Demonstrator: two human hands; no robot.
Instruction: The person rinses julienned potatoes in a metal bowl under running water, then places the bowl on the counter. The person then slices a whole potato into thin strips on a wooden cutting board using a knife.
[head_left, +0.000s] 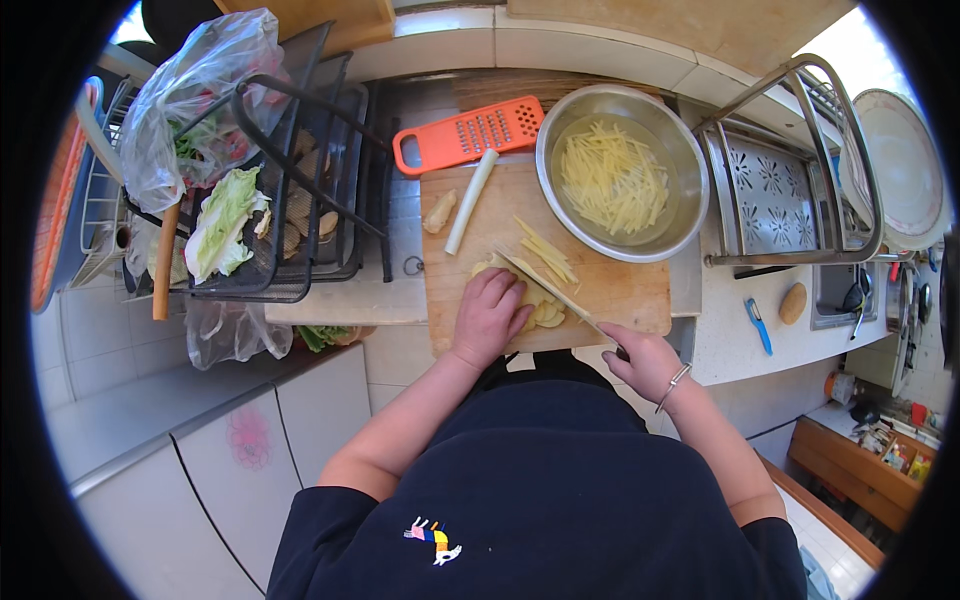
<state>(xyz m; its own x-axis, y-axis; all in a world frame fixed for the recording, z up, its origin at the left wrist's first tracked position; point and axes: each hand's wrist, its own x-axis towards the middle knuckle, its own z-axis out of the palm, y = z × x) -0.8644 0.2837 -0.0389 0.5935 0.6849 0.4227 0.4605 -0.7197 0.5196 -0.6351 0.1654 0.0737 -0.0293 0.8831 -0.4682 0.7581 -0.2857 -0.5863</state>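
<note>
My right hand (639, 358) is closed around the handle of a kitchen knife (551, 290), whose blade lies across the sliced potato on a wooden cutting board (622, 296). My left hand (491, 311) presses on potato slices (546, 311) left of the blade, fingers curled; part of the slices is hidden under it. Thin potato strips (546, 251) lie beyond the knife. Farther back on the board are a piece of ginger (439, 211) and a white scallion stalk (471, 202). A steel bowl (696, 214) holding potato shreds (615, 180) in water overlaps the board's back right corner.
An orange grater (469, 135) lies behind the board. At left, a black mesh rack (289, 281) holds a cabbage leaf (225, 225) and a plastic bag (202, 97). To the right are a metal rack (776, 187), a blue peeler (759, 327), a whole potato (793, 303) and a sink (825, 307).
</note>
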